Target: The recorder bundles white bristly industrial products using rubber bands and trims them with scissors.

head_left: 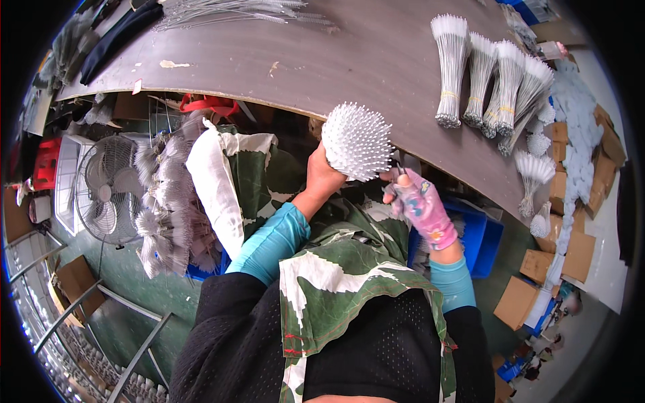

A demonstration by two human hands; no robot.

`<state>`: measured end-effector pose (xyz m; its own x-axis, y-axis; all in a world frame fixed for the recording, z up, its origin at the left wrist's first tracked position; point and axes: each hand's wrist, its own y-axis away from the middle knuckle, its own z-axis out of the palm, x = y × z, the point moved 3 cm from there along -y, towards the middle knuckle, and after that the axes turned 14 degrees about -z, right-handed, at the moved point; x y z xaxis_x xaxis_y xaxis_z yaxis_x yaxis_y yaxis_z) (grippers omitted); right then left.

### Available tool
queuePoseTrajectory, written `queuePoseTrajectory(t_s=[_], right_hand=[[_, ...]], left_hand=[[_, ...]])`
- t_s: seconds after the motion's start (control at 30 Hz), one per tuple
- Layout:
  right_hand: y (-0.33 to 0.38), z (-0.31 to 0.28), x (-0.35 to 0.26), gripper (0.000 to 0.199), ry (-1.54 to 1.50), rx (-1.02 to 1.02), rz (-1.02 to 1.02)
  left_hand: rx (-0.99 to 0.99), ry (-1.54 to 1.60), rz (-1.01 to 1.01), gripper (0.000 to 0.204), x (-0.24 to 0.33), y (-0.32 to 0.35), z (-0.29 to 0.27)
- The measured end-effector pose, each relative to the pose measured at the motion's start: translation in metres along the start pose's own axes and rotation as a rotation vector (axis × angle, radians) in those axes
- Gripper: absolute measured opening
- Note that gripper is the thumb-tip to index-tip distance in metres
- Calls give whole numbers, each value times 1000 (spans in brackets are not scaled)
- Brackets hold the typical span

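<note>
My left hand, bare below a turquoise sleeve, is closed round a bundle of thin white-tipped brushes. The bundle's rounded, dense head of white tips faces up, and its lower part is hidden behind my hand and apron. Just right of the bundle is my right hand, in a pink flowered glove with bare fingertips. Its fingers are pinched together round something small and dark that I cannot make out. Beneath both hands lies a green and white patterned apron across my lap.
A brown table spans the far side, with several tied brush bundles standing at its right. Loose wires lie at its far edge. Blue crates sit beside my right arm. On the left are a fan and hanging brushes.
</note>
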<state>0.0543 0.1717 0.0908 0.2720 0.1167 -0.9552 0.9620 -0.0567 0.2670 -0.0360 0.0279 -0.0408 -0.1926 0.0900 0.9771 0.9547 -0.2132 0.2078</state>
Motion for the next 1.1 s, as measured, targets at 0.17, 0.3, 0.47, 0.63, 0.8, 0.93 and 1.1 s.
queuePoseTrajectory(t_s=[0.17,0.3,0.47,0.63,0.8,0.93,1.1], right_hand=[[1,-3,-33,64,-121,-195,204],[2,6,-19,59,-251,-148,257],[-1,14,-8,57,-272,-186,260],[0,23,-1,56,-400,-41,320],[4,39,3,55,-706,-30,329],[4,48,8,54,-939,-30,264],[0,44,2,53,-1025,-28,251]], left_hand=[[45,-67,6,53,-10,-1,-1],[67,-112,36,42,-15,-2,0],[135,-182,116,35,-12,-3,-2],[152,-198,108,35,-7,-2,-2],[182,-210,94,36,-6,-1,-3],[153,-198,105,38,-11,-1,-2],[112,-254,147,43,-16,-3,-2]])
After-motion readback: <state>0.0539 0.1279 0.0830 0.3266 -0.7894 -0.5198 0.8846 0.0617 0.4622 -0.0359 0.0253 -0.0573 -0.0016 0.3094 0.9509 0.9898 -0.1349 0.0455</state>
